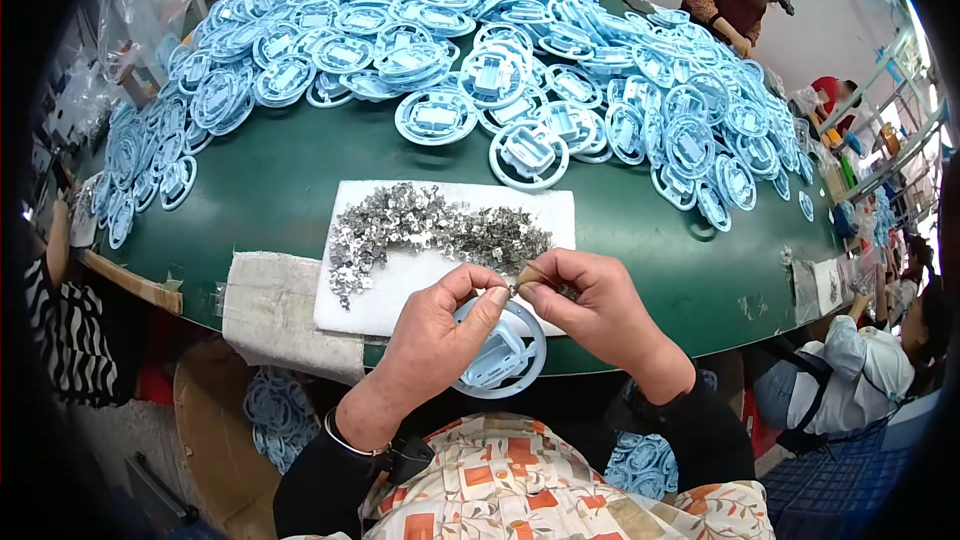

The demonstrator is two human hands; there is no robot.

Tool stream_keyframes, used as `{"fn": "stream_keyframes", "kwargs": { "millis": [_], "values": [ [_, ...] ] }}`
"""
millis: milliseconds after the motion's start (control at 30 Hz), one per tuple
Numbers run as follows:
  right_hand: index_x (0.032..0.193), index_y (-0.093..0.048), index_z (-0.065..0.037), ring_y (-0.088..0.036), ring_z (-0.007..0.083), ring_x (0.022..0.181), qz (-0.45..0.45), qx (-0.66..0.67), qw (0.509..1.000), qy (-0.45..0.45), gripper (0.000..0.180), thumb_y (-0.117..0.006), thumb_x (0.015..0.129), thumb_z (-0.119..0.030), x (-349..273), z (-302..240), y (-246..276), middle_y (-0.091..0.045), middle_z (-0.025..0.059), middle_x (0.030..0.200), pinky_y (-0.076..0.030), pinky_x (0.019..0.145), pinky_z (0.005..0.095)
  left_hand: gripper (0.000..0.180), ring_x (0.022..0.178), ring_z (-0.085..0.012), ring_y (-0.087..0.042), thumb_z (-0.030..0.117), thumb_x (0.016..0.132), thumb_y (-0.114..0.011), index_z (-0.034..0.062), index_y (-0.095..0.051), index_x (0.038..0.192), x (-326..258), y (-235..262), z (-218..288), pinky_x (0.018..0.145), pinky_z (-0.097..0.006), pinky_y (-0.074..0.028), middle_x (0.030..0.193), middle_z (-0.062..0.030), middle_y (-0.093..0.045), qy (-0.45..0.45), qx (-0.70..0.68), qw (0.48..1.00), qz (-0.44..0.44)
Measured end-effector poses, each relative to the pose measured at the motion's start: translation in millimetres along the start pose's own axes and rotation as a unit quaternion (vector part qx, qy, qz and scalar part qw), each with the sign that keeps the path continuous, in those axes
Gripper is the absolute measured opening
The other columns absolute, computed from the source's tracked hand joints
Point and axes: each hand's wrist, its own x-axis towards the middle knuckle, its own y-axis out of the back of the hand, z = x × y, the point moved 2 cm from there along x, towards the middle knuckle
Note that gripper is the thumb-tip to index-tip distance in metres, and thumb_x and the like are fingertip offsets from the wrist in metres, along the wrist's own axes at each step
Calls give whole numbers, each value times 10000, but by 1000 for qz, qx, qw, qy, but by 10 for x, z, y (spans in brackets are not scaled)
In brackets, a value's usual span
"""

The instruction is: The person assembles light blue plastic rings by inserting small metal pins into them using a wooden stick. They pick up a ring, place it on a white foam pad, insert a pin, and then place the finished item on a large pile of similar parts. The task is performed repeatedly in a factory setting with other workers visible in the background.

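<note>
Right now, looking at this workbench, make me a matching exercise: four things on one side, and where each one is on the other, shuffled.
Things
1. light blue plastic ring
2. small metal clips
3. white foam pad
4. heap of blue rings

Places
A. spread over the far part of the green table
B. piled on the white pad
C. held in the left hand, beside the right hand
D. flat at the table's near edge

Pairs: 1-C, 2-B, 3-D, 4-A

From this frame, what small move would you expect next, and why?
Probably seating the small metal clip, pinched between both hands' fingertips, into the light-blue round plastic part that the left hand holds beneath it; the right hand steadies the clip just above that part.
</note>
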Motion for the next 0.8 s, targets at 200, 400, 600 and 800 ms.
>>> {"fn": "stream_keyframes", "kwargs": {
  "millis": [200,400,600,800],
  "values": [
    [963,-684,22,-476,18,715,-40,102,990,-86,140,-679,957,-118,29,54,-18,-619,-40,782,-427,605,233,212,843,-61,-591,213,1018,-639,13,-661,1084,3,2,-1,750,-257,-495,904,-29,-694,-12,33,999,17],
    [941,-684,6,-469,34,640,-4,63,995,-84,117,-702,913,-106,49,90,-21,-597,-39,742,-417,570,235,226,910,-55,-593,163,1050,-547,-15,-648,1147,14,59,-41,807,-242,-497,996,-27,-686,28,19,999,38],
    [873,-666,-24,-585,137,561,35,-148,984,89,101,-745,813,-36,-76,67,-106,-616,63,703,-471,527,281,280,805,-57,-610,101,1028,-500,-46,-660,1204,66,136,-187,722,-244,-511,912,-47,-713,58,90,991,79],
    [846,-660,-42,-656,213,599,43,-192,972,130,107,-756,800,-41,-43,150,-223,-651,84,737,-522,542,330,290,671,-47,-548,103,1024,-511,-58,-670,1204,71,148,-181,607,-244,-468,788,-20,-676,59,108,989,87]
  ]
}}
